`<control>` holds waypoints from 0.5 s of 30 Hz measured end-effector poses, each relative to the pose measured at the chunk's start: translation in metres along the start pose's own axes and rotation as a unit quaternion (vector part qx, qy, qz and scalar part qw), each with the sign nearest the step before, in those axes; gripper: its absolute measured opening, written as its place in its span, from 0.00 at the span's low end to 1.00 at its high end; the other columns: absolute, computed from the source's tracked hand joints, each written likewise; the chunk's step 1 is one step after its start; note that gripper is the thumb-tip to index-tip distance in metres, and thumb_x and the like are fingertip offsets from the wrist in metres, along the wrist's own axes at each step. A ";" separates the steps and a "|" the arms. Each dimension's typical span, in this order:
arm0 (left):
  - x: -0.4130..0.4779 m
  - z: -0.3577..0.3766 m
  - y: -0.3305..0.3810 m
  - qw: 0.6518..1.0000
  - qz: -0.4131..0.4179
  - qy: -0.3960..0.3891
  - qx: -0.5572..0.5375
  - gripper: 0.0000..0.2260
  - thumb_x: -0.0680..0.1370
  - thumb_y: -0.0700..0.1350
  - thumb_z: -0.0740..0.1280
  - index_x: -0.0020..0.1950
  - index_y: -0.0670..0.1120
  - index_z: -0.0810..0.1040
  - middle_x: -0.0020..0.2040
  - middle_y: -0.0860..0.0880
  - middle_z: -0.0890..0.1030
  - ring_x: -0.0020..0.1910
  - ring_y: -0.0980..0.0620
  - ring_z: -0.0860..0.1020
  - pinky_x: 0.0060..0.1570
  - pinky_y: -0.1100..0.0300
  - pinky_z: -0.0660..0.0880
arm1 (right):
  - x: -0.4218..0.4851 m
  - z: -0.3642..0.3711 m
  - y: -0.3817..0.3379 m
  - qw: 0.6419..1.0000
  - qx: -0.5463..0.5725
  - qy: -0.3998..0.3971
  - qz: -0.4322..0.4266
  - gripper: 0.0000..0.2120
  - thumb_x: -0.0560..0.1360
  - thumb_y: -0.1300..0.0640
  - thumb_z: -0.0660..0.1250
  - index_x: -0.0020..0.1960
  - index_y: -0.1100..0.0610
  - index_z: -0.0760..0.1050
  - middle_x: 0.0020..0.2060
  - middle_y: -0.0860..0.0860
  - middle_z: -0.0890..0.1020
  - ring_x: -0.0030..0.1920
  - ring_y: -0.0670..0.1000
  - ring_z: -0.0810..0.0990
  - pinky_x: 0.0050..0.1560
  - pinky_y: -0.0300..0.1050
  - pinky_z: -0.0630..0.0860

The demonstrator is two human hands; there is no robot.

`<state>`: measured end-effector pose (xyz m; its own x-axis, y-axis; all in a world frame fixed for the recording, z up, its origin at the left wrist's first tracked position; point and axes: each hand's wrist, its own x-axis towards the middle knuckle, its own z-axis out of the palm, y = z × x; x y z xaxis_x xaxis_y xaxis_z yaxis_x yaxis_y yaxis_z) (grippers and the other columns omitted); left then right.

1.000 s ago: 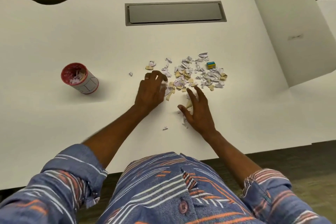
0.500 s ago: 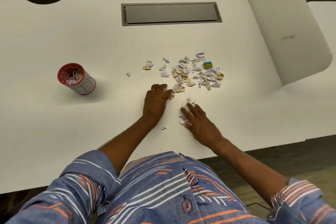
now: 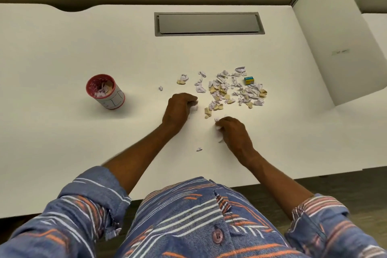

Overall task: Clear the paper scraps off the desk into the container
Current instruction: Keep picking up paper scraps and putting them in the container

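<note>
White desk [image 3: 62, 132] bears one container [image 3: 114, 100], many paper scraps [image 3: 217, 88]; left hand [image 3: 179, 109] and right hand [image 3: 234, 132] each clutch some.

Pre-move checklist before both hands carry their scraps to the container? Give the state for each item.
1. Left hand grips paper scraps: ok. Its fingers are curled and white bits show at the fingertips.
2. Right hand grip is secure: not ok. Some bits stick out under the fingers and may drop.
3. Container is upright with its mouth open: ok.
4. Room left in the container: cannot tell. There are scraps inside.
5. Desk is clear between the hands and the container: ok. Only one stray scrap lies near it.
6. Blue box is out of the grab: ok. It sits at the far right edge of the pile, apart from both hands.
</note>
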<state>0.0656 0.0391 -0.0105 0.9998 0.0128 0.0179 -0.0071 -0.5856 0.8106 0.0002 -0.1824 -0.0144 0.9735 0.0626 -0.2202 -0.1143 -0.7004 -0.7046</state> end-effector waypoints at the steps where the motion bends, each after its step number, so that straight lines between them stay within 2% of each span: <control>1: 0.001 -0.007 0.003 1.000 -0.012 -0.006 -0.025 0.09 0.77 0.35 0.68 0.53 0.42 0.84 0.48 0.48 0.86 0.44 0.65 0.81 0.47 0.78 0.73 | 0.003 0.000 -0.009 0.998 0.045 0.013 0.035 0.10 0.79 0.66 0.62 0.51 0.60 0.81 0.46 0.56 0.85 0.38 0.51 0.84 0.39 0.51 0.84; 3: 0.002 -0.019 0.008 0.999 -0.016 -0.006 -0.048 0.10 0.76 0.34 0.67 0.53 0.41 0.85 0.47 0.48 0.86 0.44 0.62 0.82 0.47 0.77 0.73 | 0.007 0.001 -0.020 0.995 0.068 0.059 0.040 0.11 0.77 0.67 0.64 0.52 0.59 0.84 0.42 0.56 0.86 0.32 0.50 0.85 0.32 0.47 0.83; 5: 0.003 -0.030 0.014 0.997 -0.024 -0.015 -0.075 0.11 0.75 0.34 0.67 0.53 0.41 0.85 0.44 0.49 0.86 0.44 0.59 0.83 0.48 0.71 0.77 | 0.014 0.000 -0.023 0.986 0.118 0.086 0.083 0.10 0.75 0.66 0.69 0.50 0.56 0.86 0.39 0.54 0.87 0.32 0.45 0.85 0.36 0.40 0.83; 7: 0.005 -0.043 0.020 0.992 -0.045 -0.018 -0.119 0.10 0.75 0.34 0.67 0.52 0.40 0.85 0.40 0.49 0.86 0.38 0.60 0.83 0.43 0.67 0.79 | 0.023 0.003 -0.025 0.950 0.252 0.096 0.157 0.08 0.72 0.64 0.75 0.49 0.55 0.86 0.41 0.54 0.87 0.40 0.49 0.86 0.48 0.44 0.84; 8: 0.006 -0.048 0.022 0.988 -0.055 -0.013 -0.140 0.09 0.75 0.34 0.68 0.51 0.40 0.86 0.38 0.49 0.85 0.36 0.61 0.82 0.40 0.67 0.79 | 0.026 0.005 -0.028 0.924 0.323 0.087 0.185 0.08 0.71 0.65 0.76 0.49 0.57 0.86 0.42 0.55 0.87 0.43 0.52 0.86 0.50 0.46 0.83; 10: 0.008 -0.059 0.024 0.981 -0.071 0.003 -0.179 0.07 0.74 0.36 0.71 0.50 0.39 0.86 0.39 0.47 0.86 0.34 0.60 0.82 0.38 0.67 0.79 | 0.029 0.007 -0.037 0.875 0.426 0.069 0.220 0.07 0.73 0.68 0.74 0.51 0.64 0.83 0.43 0.56 0.85 0.43 0.52 0.84 0.49 0.43 0.84; 12: 0.012 -0.069 0.025 0.972 -0.085 0.019 -0.216 0.06 0.74 0.36 0.72 0.50 0.39 0.86 0.41 0.45 0.86 0.34 0.58 0.83 0.37 0.66 0.79 | 0.030 0.009 -0.045 0.833 0.492 0.059 0.246 0.05 0.75 0.71 0.71 0.49 0.66 0.81 0.40 0.54 0.86 0.41 0.50 0.84 0.44 0.38 0.83; 15: 0.019 -0.093 0.025 0.958 -0.104 0.050 -0.261 0.06 0.74 0.37 0.72 0.49 0.38 0.85 0.43 0.43 0.86 0.36 0.56 0.83 0.34 0.68 0.76 | 0.031 0.009 -0.050 0.805 0.528 0.053 0.264 0.05 0.76 0.71 0.68 0.48 0.64 0.80 0.35 0.50 0.87 0.37 0.46 0.86 0.42 0.36 0.83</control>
<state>0.0827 0.1004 0.0644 0.9739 0.1784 -0.1401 0.1556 -0.0763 0.9849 0.0340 -0.1387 0.0083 0.7384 -0.1464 -0.6583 -0.5685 0.3899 -0.7244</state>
